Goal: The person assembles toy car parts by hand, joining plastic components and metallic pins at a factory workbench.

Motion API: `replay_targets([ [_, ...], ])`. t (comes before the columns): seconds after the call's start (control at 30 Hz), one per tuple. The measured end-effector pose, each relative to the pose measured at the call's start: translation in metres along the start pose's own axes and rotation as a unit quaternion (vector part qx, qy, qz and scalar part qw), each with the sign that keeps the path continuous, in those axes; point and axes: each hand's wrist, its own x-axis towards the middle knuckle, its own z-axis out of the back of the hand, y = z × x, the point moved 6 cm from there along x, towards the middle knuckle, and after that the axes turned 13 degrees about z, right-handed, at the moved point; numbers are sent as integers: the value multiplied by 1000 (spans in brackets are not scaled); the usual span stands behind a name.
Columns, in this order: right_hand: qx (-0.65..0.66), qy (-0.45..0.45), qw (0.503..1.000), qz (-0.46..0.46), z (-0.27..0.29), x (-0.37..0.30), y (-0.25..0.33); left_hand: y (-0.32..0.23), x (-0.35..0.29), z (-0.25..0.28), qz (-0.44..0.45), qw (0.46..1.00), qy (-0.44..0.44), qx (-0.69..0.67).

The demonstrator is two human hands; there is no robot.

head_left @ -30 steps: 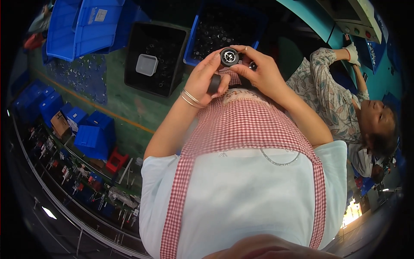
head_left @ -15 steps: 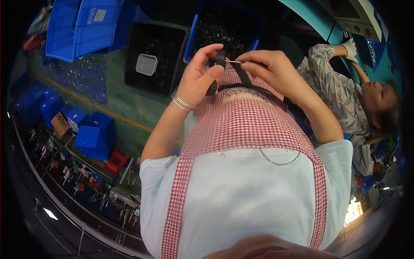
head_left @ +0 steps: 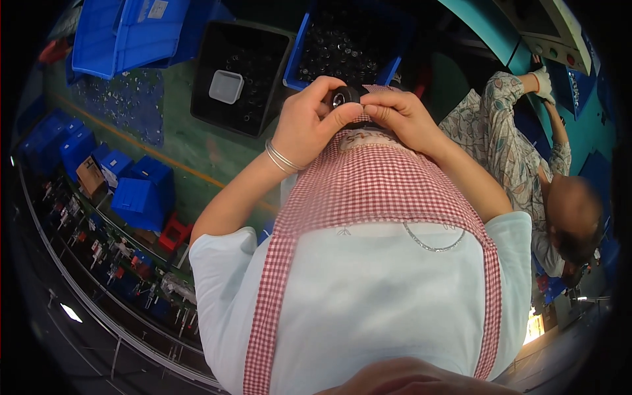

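Observation:
My left hand (head_left: 309, 122) grips a small black wheel-like ring (head_left: 345, 97) with a shiny metal centre, held up in front of my waist. Its thumb presses the near side while the fingers curl round the back. Right beside it, my right hand (head_left: 405, 118) is closed in a pinch, thumb against forefinger, its tips close against the ring's edge. The thin brass-coloured rod it pinched half a second ago is hidden behind the fingers now. Beneath both hands lies my red-checked apron (head_left: 388, 178).
Ahead stands a blue bin (head_left: 296, 49) of small dark round parts. A black tub (head_left: 197, 108) beside it holds a white tray (head_left: 226, 87) and loose parts. Stacked blue crates (head_left: 125, 39) stand far left. At right, a co-worker in a patterned sleeve (head_left: 503, 118) works at a machine (head_left: 559, 33).
The black ring has turned, so its metal centre now faces me. My hands have come closer together, and the rod between them has gone from sight. The co-worker's head and arms have shifted.

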Motion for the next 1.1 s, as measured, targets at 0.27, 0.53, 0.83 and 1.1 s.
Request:
replay_targets([
  [0.27, -32, 72, 995, 64, -2, -13, 1, 18, -22, -33, 96, 860, 243, -439],
  [0.53, 109, 82, 990, -29, -17, -18, -23, 23, -25, -29, 29, 903, 130, -409],
  [0.83, -521, 53, 820, 231, 2, 26, 75, 23, 9, 6, 27, 975, -53, -216],
  [1.1, -129, -39, 990, 37, 28, 46, 77, 18, 34, 15, 95, 932, -36, -347],
])
